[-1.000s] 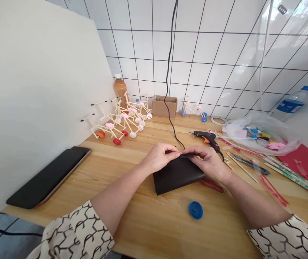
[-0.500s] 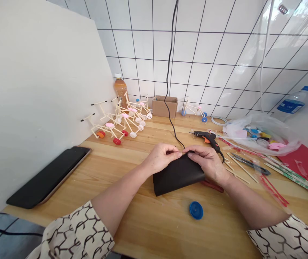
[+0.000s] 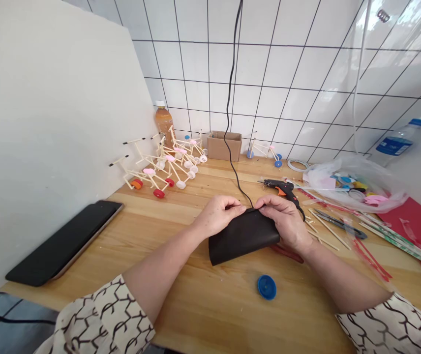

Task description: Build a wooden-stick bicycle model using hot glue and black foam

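Observation:
A black sheet (image 3: 242,238), curved over and possibly paper or thin foam, is held just above the wooden table (image 3: 195,305). My left hand (image 3: 222,215) pinches its far edge between thumb and forefinger. On the same edge, a little to the right, my right hand (image 3: 286,223) pinches too, its lower fingers hidden behind the sheet. A narrow strip of that edge looks rolled or folded between the fingertips. Nearer to me lies a blue bottle cap (image 3: 267,287). Just beyond my right hand rests a black glue gun (image 3: 282,189) with an orange trigger.
Several small stick-built bicycles (image 3: 169,164) stand at the back left by a drink bottle (image 3: 164,123). A cardboard box (image 3: 224,146) sits against the tiled wall. Scissors (image 3: 339,223), sticks and a plastic bag of caps (image 3: 358,189) lie right. A dark phone-like slab (image 3: 66,241) lies left.
My right fingertips have shifted slightly right along the sheet's edge, widening the gap between my hands. The folded strip of edge now shows between them.

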Action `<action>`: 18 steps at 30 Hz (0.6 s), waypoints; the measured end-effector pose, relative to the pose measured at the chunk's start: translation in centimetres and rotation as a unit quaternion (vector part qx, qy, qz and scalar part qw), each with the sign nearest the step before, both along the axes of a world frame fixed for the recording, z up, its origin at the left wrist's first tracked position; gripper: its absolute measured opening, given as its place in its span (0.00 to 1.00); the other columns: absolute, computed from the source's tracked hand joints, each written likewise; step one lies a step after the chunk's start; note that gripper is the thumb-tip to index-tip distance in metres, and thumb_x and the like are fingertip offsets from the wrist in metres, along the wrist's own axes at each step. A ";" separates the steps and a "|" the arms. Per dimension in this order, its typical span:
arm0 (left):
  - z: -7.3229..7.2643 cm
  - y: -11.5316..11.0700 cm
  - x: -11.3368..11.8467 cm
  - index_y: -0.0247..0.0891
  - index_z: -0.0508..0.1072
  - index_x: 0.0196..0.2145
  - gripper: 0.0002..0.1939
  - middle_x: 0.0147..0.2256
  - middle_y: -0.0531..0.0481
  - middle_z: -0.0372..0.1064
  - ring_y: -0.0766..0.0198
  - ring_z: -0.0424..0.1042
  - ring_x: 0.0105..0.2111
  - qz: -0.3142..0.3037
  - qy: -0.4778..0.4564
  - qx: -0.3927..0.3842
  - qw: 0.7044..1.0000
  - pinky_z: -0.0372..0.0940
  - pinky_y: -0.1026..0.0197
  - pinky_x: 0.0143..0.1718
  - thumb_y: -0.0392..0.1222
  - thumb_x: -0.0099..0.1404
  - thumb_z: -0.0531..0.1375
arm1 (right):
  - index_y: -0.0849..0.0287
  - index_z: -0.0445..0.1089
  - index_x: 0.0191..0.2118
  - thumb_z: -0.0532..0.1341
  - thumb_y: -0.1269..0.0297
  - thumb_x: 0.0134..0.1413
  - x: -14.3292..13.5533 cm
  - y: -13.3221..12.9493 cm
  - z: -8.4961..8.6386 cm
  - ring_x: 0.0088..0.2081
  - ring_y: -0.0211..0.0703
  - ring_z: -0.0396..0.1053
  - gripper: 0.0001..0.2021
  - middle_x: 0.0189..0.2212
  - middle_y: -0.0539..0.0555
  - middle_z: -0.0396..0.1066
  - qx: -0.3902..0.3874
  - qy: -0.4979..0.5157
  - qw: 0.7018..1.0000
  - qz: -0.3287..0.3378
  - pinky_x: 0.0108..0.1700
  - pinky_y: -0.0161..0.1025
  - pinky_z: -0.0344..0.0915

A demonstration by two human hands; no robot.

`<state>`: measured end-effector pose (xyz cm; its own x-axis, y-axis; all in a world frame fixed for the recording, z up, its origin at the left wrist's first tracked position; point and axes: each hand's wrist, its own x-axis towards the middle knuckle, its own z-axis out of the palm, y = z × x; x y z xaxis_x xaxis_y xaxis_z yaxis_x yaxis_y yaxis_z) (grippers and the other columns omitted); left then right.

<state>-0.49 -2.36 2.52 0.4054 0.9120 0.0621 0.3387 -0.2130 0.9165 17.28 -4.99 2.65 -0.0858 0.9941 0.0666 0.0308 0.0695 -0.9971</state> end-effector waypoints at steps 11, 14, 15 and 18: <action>-0.2 -0.4 0.3 0.34 0.75 0.33 0.11 0.28 0.51 0.71 0.66 0.67 0.28 -0.032 -0.052 -0.034 0.998 0.59 0.64 0.31 0.43 0.54 0.60 | 0.57 0.68 0.33 0.58 0.64 0.48 -0.2 -0.1 -0.7 0.25 0.34 0.62 0.05 0.26 0.48 0.69 0.036 -0.026 0.995 0.090 0.27 0.33 0.56; -0.3 -0.4 0.4 0.33 0.75 0.31 0.09 0.26 0.51 0.71 0.67 0.66 0.27 -0.024 -0.043 -0.013 0.999 0.58 0.65 0.29 0.42 0.55 0.60 | 0.57 0.66 0.35 0.58 0.62 0.49 -0.2 -0.1 -0.6 0.22 0.34 0.61 0.07 0.24 0.47 0.69 0.020 -0.045 0.995 0.091 0.25 0.32 0.55; -0.3 -0.4 0.5 0.33 0.75 0.30 0.09 0.26 0.51 0.70 0.67 0.66 0.27 -0.022 -0.038 -0.003 0.999 0.58 0.65 0.29 0.42 0.55 0.60 | 0.57 0.65 0.35 0.57 0.62 0.50 -0.2 -0.1 -0.6 0.22 0.34 0.60 0.07 0.23 0.47 0.68 0.022 -0.061 0.994 0.088 0.24 0.32 0.54; -0.2 -0.5 0.6 0.33 0.75 0.30 0.08 0.26 0.51 0.71 0.66 0.66 0.27 -0.022 -0.029 0.022 0.999 0.59 0.65 0.30 0.41 0.55 0.59 | 0.58 0.65 0.34 0.56 0.62 0.51 -0.2 0.0 -0.6 0.21 0.33 0.60 0.07 0.21 0.47 0.66 0.045 -0.109 0.990 0.079 0.23 0.32 0.53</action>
<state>0.07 -2.85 2.33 0.4395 0.8893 0.1265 0.2738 -0.2667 0.9241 17.04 -5.03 2.01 -0.2616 0.9581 0.1167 0.2261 0.1783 -0.9576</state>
